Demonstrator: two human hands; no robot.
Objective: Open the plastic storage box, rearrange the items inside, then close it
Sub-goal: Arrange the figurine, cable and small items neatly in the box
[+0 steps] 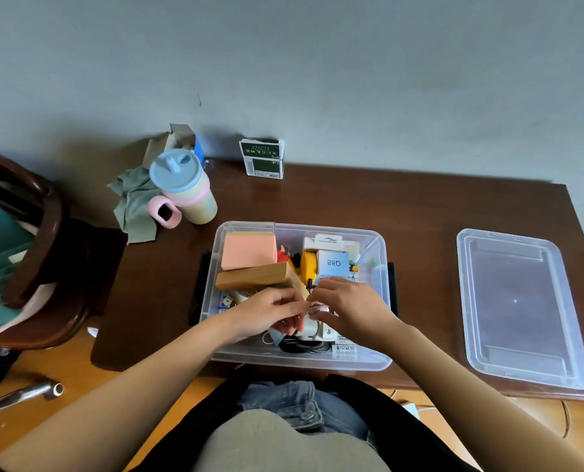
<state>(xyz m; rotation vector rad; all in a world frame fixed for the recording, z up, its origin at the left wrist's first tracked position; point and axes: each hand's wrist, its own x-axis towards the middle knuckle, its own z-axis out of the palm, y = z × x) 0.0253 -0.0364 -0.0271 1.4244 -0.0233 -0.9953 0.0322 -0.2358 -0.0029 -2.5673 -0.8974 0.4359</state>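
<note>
The clear plastic storage box (379,247) stands open on the brown table, right in front of me. Its clear lid (518,308) lies flat on the table to the right. Inside the box are a pink block (248,250), a wooden box (260,275), a yellow item (308,265), a white and blue carton marked Q88 (333,264) and small white things at the front. My left hand (266,313) and my right hand (346,306) meet over the box's front middle. Both pinch a small clear-wrapped white item (314,306) between their fingertips.
A pastel cup with a blue lid and pink handle (185,189) stands at the back left beside a grey-green cloth (135,202). A green and white carton (262,159) stands against the wall. A dark wooden chair (45,253) is at the left. The table edge runs near my lap.
</note>
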